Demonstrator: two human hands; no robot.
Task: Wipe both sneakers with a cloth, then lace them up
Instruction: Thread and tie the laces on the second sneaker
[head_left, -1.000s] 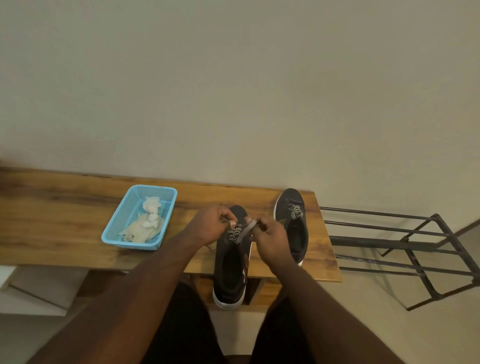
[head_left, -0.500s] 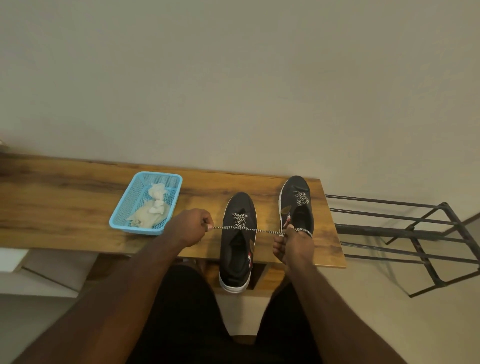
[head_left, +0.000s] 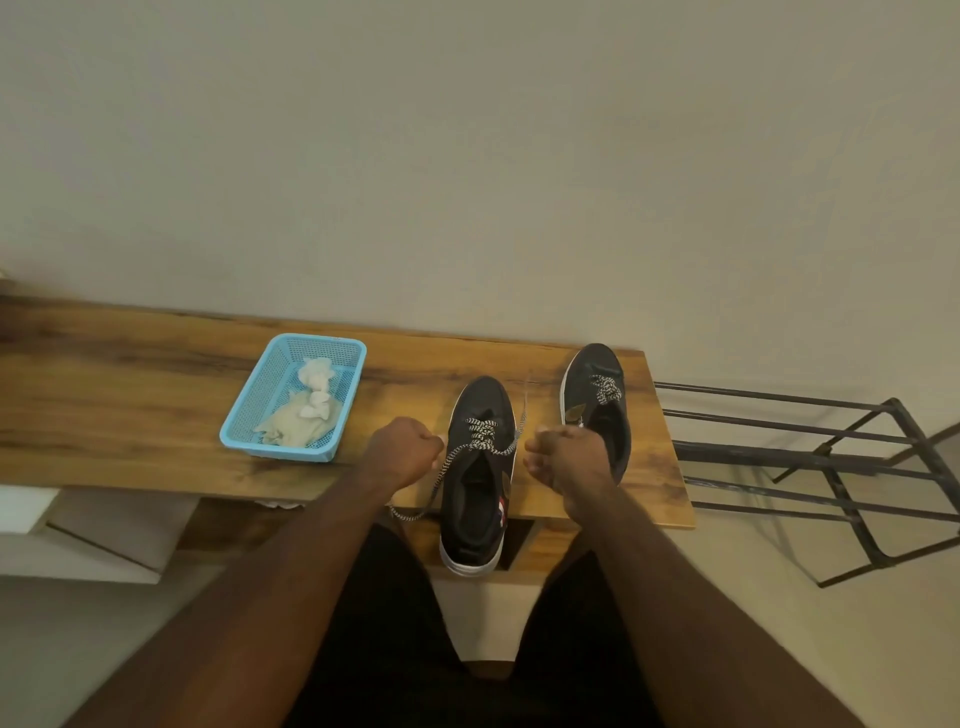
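Note:
Two black sneakers with white soles stand on the wooden table (head_left: 130, 415). The near sneaker (head_left: 475, 499) hangs its heel over the front edge; its black-and-white lace (head_left: 480, 434) crosses the upper eyelets. My left hand (head_left: 402, 452) pinches the lace's left end, whose tail droops down past the table edge. My right hand (head_left: 569, 457) pinches the right end, which runs up from the fingers. The far sneaker (head_left: 597, 405) sits at the right, laced near the toe. A crumpled pale cloth (head_left: 304, 421) lies in the blue basket (head_left: 270, 384).
A black metal rack (head_left: 831, 467) stands on the floor right of the table. My legs in dark shorts are below the table's front edge. A plain wall rises behind the table.
Both hands had drawn the lace out sideways and taut; now they have come back closer to the near sneaker and the lace ends hang looser.

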